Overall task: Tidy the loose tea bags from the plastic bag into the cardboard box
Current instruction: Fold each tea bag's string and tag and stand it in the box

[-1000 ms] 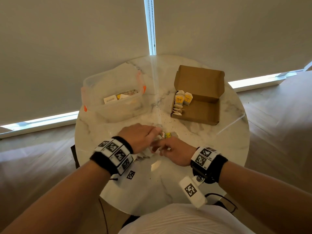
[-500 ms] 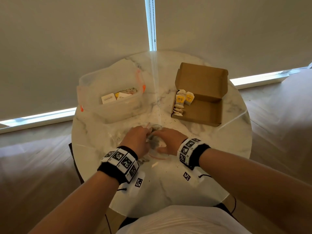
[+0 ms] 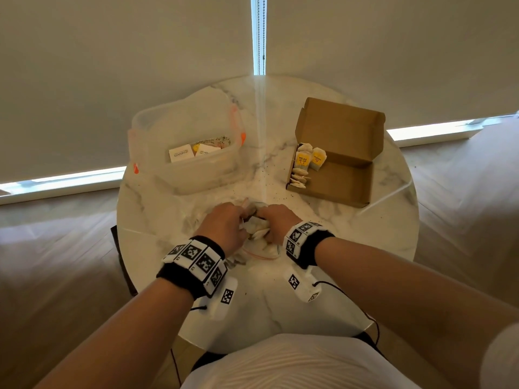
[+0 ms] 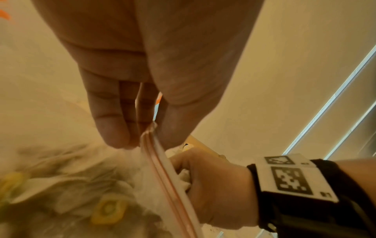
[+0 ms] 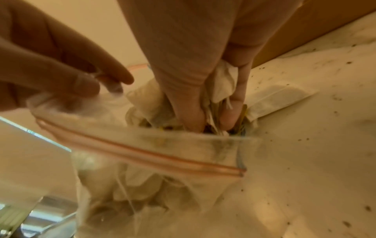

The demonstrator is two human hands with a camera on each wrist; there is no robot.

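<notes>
Both hands have closed in: left hand (image 3: 224,223) pinches the zip bag (image 5: 142,154) mouth wide so right hand (image 3: 276,220) can clutch tea bags (image 5: 221,80).

Tea bags (image 5: 223,80) — now in right-hand grip

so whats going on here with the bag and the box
A person is emptying a clear zip plastic bag of loose tea bags on a round marble table. The left hand pinches the bag's pink zip edge to hold it open, while the right hand grips a bunch of tea bags at its mouth. The open brown cardboard box already holds a short row of them.
</notes>
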